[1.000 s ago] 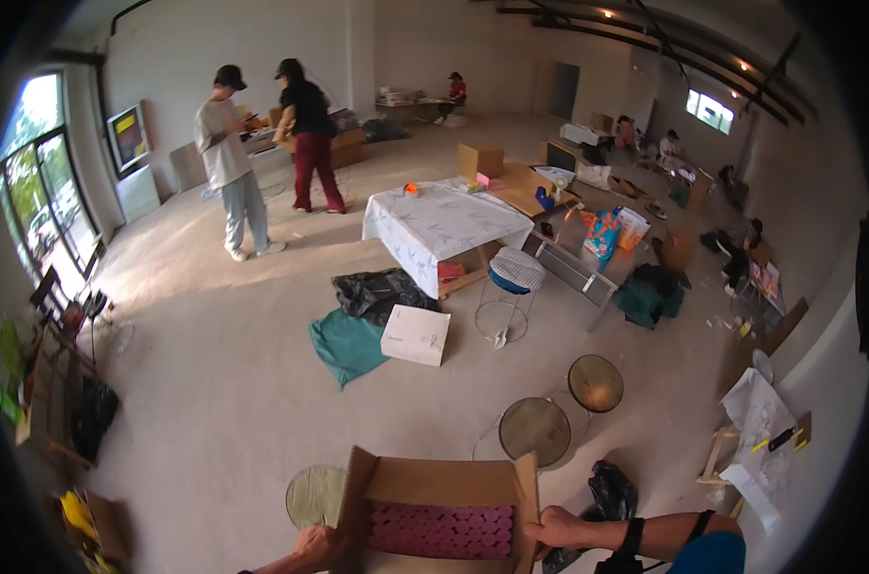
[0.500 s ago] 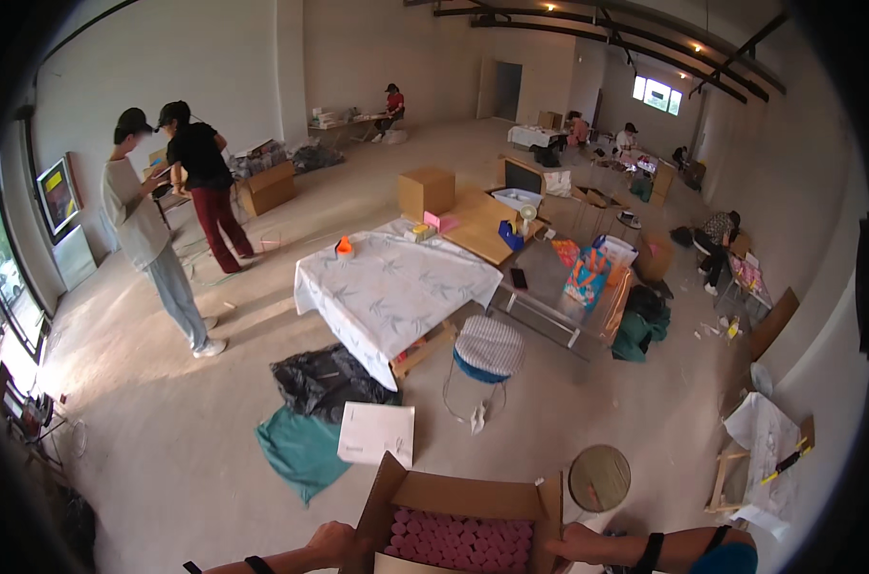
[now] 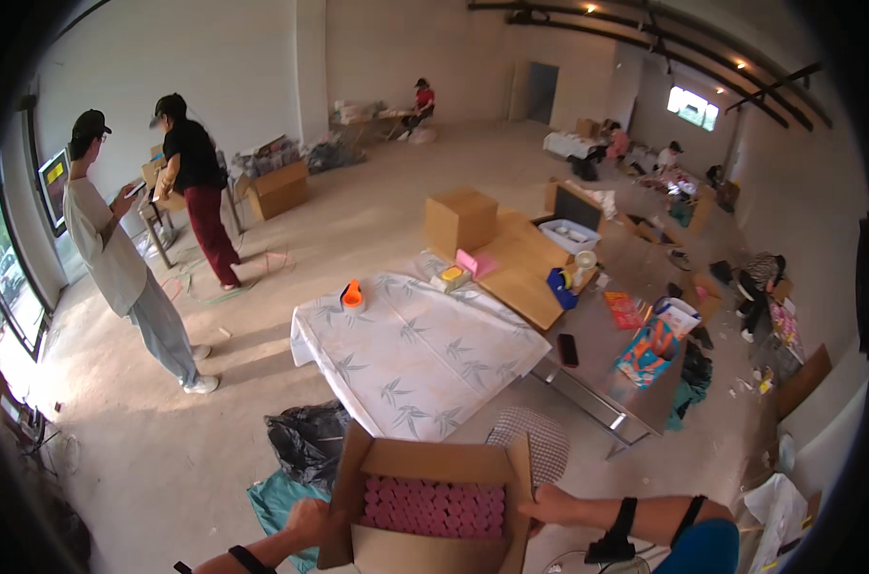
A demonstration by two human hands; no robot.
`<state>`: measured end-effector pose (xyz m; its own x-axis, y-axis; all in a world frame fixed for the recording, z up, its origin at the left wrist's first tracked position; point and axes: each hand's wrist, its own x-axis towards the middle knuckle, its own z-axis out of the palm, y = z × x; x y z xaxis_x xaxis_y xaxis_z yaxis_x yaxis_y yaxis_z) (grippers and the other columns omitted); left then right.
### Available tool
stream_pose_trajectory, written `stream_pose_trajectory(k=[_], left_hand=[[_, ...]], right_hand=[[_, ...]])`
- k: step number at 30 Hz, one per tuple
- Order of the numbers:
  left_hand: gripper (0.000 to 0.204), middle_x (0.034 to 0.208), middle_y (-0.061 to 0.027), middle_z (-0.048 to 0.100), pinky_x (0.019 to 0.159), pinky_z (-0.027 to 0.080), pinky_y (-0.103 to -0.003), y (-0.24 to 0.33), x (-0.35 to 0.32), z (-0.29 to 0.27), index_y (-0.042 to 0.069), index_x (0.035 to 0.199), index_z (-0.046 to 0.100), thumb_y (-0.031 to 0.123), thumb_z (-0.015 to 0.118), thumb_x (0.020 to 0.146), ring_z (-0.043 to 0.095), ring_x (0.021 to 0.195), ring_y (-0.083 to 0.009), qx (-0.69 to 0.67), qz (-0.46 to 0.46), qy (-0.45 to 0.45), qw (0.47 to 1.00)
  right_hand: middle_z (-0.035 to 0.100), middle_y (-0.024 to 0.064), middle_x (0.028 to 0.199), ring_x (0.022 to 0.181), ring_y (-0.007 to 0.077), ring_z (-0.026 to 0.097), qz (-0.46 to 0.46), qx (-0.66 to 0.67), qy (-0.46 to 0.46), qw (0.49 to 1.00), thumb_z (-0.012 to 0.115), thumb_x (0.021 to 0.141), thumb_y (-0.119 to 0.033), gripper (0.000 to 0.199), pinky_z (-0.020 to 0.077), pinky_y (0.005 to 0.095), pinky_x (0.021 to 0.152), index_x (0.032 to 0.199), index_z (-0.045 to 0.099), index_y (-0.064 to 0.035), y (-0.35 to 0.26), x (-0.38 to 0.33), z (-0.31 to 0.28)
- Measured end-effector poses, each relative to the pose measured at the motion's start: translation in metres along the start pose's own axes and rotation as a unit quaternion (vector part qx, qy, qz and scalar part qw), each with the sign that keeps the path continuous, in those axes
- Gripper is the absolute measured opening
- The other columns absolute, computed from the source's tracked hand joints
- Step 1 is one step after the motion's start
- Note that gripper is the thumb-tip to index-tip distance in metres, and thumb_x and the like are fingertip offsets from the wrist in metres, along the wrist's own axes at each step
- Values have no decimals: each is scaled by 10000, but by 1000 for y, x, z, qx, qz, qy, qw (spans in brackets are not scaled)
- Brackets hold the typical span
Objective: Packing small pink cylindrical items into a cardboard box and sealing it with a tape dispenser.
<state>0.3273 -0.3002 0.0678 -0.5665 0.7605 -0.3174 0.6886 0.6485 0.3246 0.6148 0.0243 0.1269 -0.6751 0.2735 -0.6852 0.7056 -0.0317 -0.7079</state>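
Note:
An open cardboard box point(image 3: 430, 549) is held up in front of me at the lower middle, its flaps standing out. Rows of small pink cylinders point(image 3: 434, 506) are packed tightly inside. My left hand point(image 3: 309, 523) is closed on the box's left side, with the fingers partly hidden. On the right side, my right hand point(image 3: 553, 504) grips the edge by the flap. Just beyond the box stands a table under a white leaf-patterned cloth point(image 3: 406, 349).
An orange tape roll point(image 3: 353, 298) sits on the cloth. A checkered stool point(image 3: 540, 442) is beyond the box's right flap, and a black plastic bag point(image 3: 305, 445) lies to its left. A wooden table point(image 3: 525, 273) adjoins the cloth. Two people point(image 3: 128, 239) stand at the left.
I have come closer to the cloth-covered table, carrying the box. The box now hides part of the stool, and the white carton on the floor no longer shows.

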Motion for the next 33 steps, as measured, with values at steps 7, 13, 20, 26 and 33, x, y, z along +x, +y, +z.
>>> stream_pose_trajectory(k=[7, 13, 20, 26, 33], left_hand=[[555, 688, -281, 629, 681, 515, -515, -15, 126, -33, -58, 658, 661, 463, 601, 838, 651, 726, -445, -93, -164, 79, 979], [524, 709, -285, 635, 696, 515, -506, -12, 219, -54, -65, 693, 672, 438, 611, 828, 655, 750, -442, -116, -254, 67, 958], [487, 696, -288, 623, 693, 515, -501, -22, 302, -42, -77, 685, 661, 390, 618, 816, 653, 755, -447, -140, -250, 120, 950], [458, 688, -265, 621, 644, 512, -484, -15, 317, -63, -41, 706, 671, 397, 617, 829, 660, 710, -410, -128, -259, 103, 952], [344, 923, -161, 716, 719, 527, -373, 15, 273, -55, 40, 1090, 699, 293, 656, 860, 701, 794, -302, -294, -248, 239, 892]], right_hand=[[685, 269, 792, 576, 283, 709, -27, -115, -89, 989, 592, 886, -188, 421, 589, 321, 489, 876, 581, 233, -138, 215, -116], [672, 252, 740, 573, 287, 711, -35, -221, -142, 964, 590, 874, -215, 455, 578, 335, 505, 779, 566, 229, -216, 338, -176], [694, 231, 777, 599, 251, 707, -44, -228, -119, 965, 565, 886, -200, 401, 600, 328, 531, 820, 619, 192, -231, 430, -202], [686, 217, 721, 581, 268, 703, -37, -277, -123, 952, 556, 878, -199, 415, 604, 332, 533, 815, 604, 208, -265, 430, -194], [638, 304, 778, 762, 452, 649, -239, -356, 156, 890, 641, 804, -323, 396, 529, 476, 733, 833, 671, 71, -213, 414, -180]])
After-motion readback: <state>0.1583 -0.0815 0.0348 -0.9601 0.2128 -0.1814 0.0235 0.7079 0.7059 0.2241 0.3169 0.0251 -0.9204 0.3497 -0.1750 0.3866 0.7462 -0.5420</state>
